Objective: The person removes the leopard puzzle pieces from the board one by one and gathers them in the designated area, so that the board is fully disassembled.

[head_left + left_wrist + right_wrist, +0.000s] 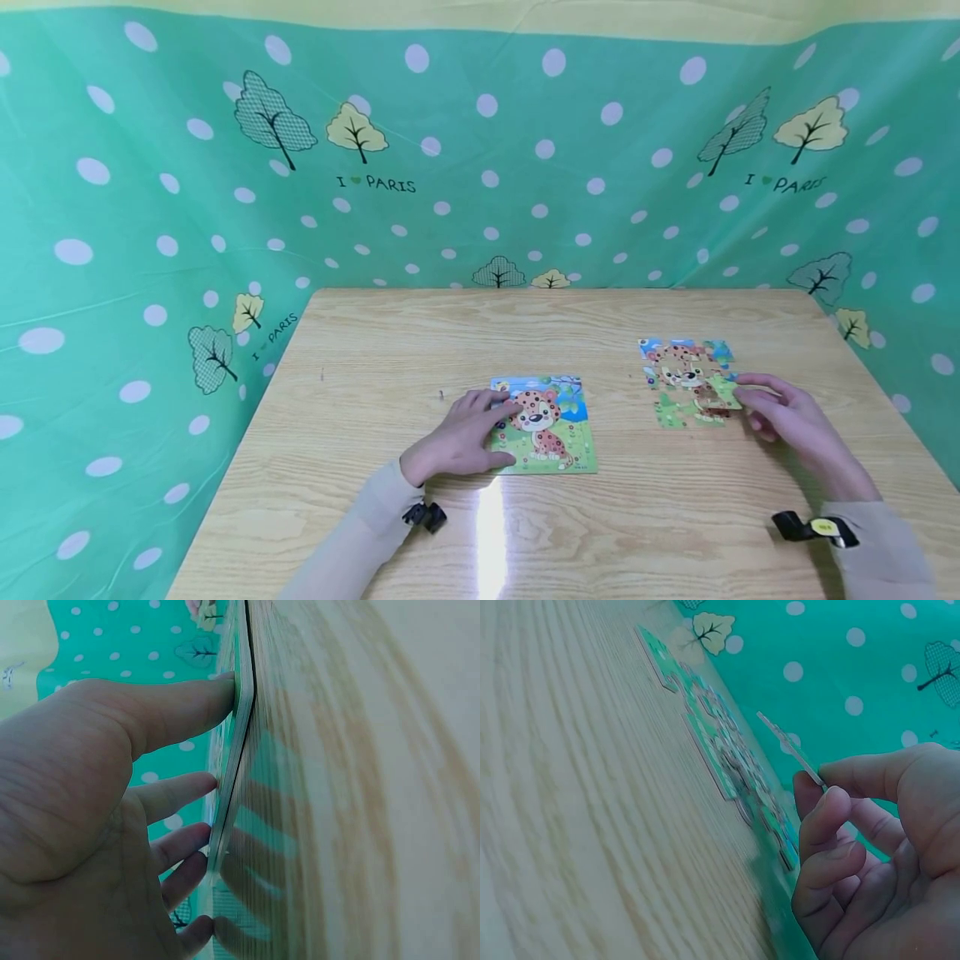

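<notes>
Puzzle piece [724, 390] pinched above puzzle [686, 382]

A wooden table [375, 350] is seen beneath the fingers, its pale grain lit by a bright glare. Behind and to both sides of the fingers, a green dotted cloth [525, 167] printed with trees is hung.
</notes>
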Motion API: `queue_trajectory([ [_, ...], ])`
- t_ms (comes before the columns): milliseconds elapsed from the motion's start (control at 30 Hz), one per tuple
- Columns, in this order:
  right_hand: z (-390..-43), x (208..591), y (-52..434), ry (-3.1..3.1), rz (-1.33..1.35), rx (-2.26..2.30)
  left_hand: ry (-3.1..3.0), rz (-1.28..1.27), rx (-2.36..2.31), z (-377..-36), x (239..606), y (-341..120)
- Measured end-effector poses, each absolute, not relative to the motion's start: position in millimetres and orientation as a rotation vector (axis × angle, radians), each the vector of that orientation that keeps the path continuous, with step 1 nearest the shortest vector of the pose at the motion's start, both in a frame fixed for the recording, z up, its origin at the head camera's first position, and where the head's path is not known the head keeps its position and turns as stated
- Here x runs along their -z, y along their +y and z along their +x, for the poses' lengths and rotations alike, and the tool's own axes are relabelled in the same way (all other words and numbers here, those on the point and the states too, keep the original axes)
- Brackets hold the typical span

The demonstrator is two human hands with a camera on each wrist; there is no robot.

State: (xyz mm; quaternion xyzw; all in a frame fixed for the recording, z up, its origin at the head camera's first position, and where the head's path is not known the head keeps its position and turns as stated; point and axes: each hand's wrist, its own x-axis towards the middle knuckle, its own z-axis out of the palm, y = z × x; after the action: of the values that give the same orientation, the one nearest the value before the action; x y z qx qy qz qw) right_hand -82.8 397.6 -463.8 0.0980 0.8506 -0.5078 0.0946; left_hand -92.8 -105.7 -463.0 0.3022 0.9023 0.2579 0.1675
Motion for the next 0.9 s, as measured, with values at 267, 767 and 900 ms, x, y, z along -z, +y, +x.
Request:
queue_trajectory([
  [267, -80, 464, 407, 2.542, 0.377, 1.469, 2.558, 0.857, -0.733, -93, 462, -107],
  [767, -68, 465, 425, 2.618, 0.378, 1.296, 2.556, 0.844, -0.721, -93, 461, -106],
  [900, -69, 465, 424, 2.618, 0.341, 1.256, 2.557, 0.845, -0.721, -93, 461, -105],
])
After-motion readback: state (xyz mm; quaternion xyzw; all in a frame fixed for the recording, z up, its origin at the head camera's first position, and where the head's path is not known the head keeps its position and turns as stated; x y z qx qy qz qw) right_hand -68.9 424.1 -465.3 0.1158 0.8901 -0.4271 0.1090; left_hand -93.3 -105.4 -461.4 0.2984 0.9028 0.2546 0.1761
